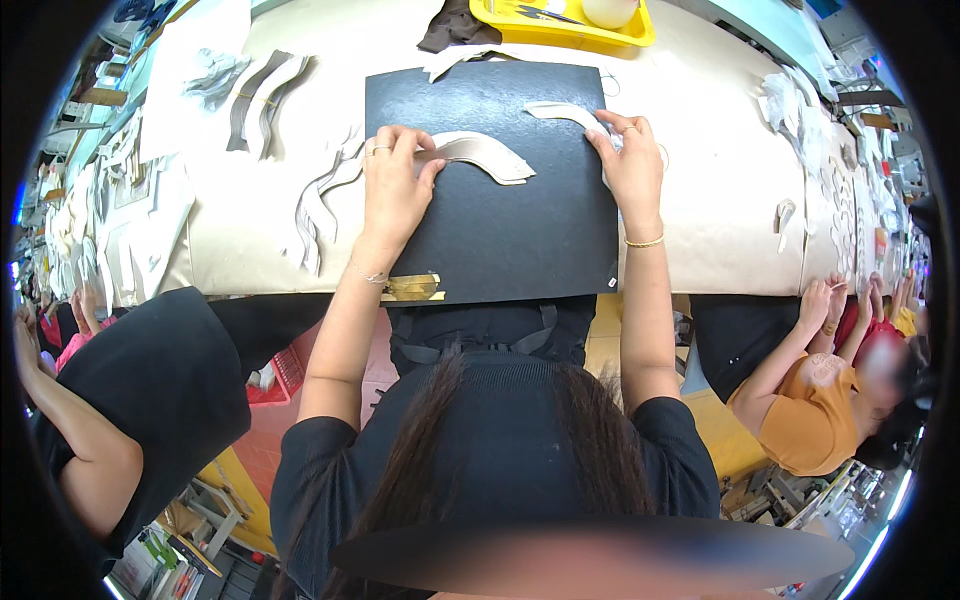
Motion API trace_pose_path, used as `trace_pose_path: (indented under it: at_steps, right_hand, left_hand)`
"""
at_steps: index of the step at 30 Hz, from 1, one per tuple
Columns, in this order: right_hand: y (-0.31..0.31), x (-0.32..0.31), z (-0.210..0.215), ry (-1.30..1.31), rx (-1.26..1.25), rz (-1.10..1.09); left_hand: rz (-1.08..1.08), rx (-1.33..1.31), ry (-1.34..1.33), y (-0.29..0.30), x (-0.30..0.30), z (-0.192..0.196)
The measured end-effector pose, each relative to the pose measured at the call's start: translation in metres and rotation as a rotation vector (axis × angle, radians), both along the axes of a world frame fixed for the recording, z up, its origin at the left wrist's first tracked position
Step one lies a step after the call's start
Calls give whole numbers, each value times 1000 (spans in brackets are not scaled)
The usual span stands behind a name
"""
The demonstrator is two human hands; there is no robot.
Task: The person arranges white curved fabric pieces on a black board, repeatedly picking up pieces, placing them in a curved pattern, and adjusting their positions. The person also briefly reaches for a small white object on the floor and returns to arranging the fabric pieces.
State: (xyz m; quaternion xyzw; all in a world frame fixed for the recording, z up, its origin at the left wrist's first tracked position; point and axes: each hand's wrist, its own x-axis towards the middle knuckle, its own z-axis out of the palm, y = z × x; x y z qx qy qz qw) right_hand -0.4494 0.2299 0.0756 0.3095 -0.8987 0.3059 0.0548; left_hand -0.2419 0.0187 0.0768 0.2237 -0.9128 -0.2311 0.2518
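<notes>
My left hand (395,190) hid one end of the curved strip (485,155), so I could not see that end. The strip was pale beige, bent like a bow, and lay on the black mat (500,230). My fingers were pinched on it. My right hand (630,165) rested flat, fingers together, touching a second strip (560,112) near the mat's edge. The yellow tray (570,30) was cut off on top.
</notes>
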Motion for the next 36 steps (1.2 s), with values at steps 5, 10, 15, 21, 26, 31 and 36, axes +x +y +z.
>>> trace_pose_path:
  at_steps: [5, 10, 15, 21, 26, 31, 36]
  right_hand:
    - [-8, 7, 9, -11, 128, 13]
    - [-11, 5, 7, 28, 88, 14]
    - [-13, 9, -3, 158, 67, 26]
    - [-12, 14, -13, 329, 43, 20]
    - [-14, 10, -11, 304, 8, 39]
    - [-13, 4, -2, 294, 31, 178]
    - [-4, -4, 14, 34, 115, 232]
  left_hand:
    - [-60, 113, -98, 6, 0, 17]
    - [-97, 501, 54, 14, 12, 45]
    - [-87, 547, 27, 13, 12, 38]
    - [-85, -105, 44, 3, -3, 5]
    - [-75, -154, -75, 2, -3, 7]
    - [-193, -82, -103, -8, -8, 16]
    - [-382, 147, -298, -22, 3, 36]
